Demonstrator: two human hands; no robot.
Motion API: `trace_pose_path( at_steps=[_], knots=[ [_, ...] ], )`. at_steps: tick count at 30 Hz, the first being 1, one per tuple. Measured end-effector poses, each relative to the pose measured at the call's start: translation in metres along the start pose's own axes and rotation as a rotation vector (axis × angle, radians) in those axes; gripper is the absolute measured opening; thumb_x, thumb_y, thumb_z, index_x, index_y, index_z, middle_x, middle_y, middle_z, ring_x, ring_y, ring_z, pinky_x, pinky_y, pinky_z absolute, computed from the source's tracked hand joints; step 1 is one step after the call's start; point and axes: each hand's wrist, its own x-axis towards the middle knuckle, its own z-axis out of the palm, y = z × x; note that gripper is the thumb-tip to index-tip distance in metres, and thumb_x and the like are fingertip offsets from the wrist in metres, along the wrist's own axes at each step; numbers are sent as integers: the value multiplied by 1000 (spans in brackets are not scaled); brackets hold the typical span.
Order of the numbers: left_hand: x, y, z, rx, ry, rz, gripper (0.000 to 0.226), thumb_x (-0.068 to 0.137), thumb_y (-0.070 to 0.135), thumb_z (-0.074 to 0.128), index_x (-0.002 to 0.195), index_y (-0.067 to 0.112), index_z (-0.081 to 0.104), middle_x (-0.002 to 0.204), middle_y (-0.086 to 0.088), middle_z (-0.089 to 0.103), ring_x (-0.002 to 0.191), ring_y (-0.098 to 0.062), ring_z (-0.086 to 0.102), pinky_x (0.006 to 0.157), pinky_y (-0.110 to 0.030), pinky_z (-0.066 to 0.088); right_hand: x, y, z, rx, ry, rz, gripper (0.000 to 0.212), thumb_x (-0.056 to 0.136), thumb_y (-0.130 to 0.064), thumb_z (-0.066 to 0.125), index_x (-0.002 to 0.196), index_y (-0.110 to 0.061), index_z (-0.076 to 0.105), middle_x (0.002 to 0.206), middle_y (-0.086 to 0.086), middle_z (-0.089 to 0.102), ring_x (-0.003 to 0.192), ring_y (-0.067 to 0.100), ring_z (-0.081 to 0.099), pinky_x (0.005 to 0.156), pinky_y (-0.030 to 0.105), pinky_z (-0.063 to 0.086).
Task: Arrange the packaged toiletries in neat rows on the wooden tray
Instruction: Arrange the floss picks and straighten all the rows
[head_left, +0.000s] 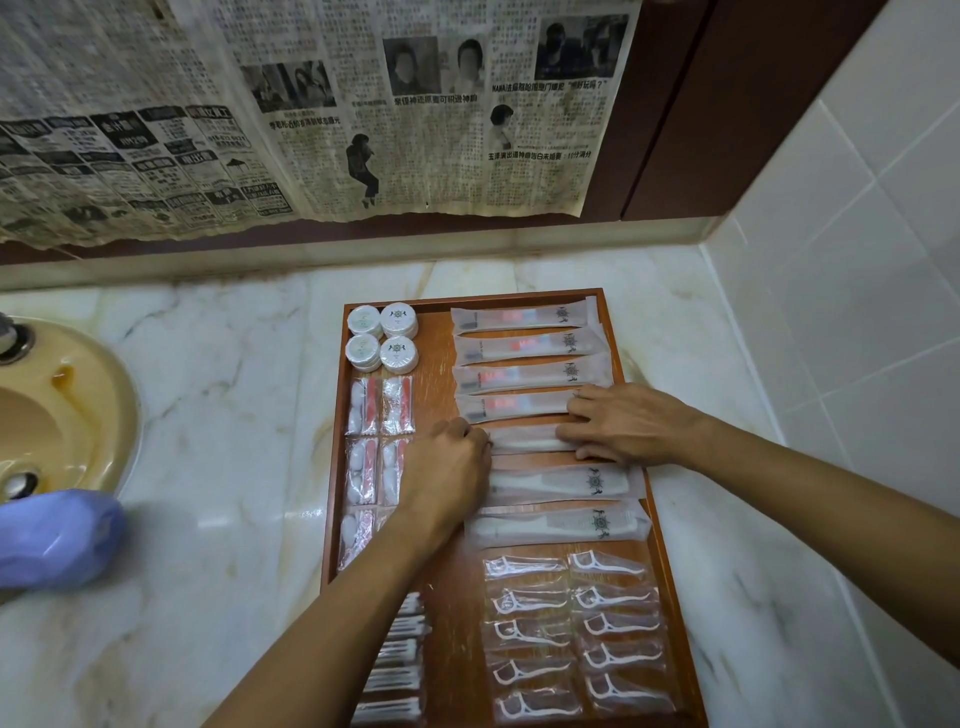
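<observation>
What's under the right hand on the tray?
Under the right hand: ends of a toothbrush packet and a comb packet. Their covered ends can't be seen.

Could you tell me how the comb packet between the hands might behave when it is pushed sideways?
The comb packet looks flat, so it should slide, not roll. Its thin wrapper probably crinkles. The left hand and right hand steady both ends.

soaps 4 | toothbrush packs 4 | floss picks 10
</observation>
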Motion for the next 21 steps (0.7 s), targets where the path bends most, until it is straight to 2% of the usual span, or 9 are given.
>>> trace_pose_path(
  at_steps=[5, 10, 13, 17, 19, 21],
  knots=[
    [0, -2, 3, -8, 0, -5, 8, 75, 16, 72, 67, 15, 71, 65, -2, 63, 57, -25, 60, 45, -26, 42, -10, 5, 2, 45, 5, 42, 24, 97, -42, 43, 108, -25, 55, 107, -3, 57, 97, 18, 51, 68, 36, 51],
    [-1, -4, 6, -17, 12, -1, 12, 79, 18, 65, 68, 15, 71, 66, -3, 64, 59, -26, 61, 45, -29, 44, -16, 5, 1, 69, 43, 62, 26, 95, -39, 43, 105, -23, 61, 104, -4, 61, 93, 19, 56, 63, 32, 51],
    [-2, -4, 4, -16, 31, 4, 9, 79, 18, 69, 70, 15, 72, 67, -2, 64, 60, -25, 61, 46, -28, 43, -26, 5, 0, 170, 148, 207, 22, 91, -34, 59, 109, -23, 65, 101, -5, 65, 92, 18, 59, 56, 34, 54],
    [-4, -2, -1, -3, 65, 32, 5, 75, 15, 74, 71, 15, 73, 67, -2, 65, 60, -24, 61, 48, -28, 42, -34, -8, 2, 219, 312, 390, 18, 81, -20, 74, 99, -19, 71, 91, -2, 68, 84, 21, 61, 52, 35, 54],
    [-5, -1, -1, -13, 78, 30, 5, 75, 13, 75, 70, 14, 72, 67, -3, 64, 59, -25, 60, 48, -28, 43, -33, -18, 4, 207, 327, 400, 13, 84, -25, 70, 95, -18, 72, 88, -2, 68, 83, 21, 61, 54, 33, 54],
    [-7, 0, -1, -6, 78, 23, 7, 75, 13, 75, 70, 14, 71, 66, -4, 64, 59, -25, 60, 48, -28, 43, -31, -26, 6, 189, 333, 402, 26, 89, -37, 54, 90, -19, 73, 84, -3, 66, 80, 19, 60, 55, 29, 51]
  ],
)
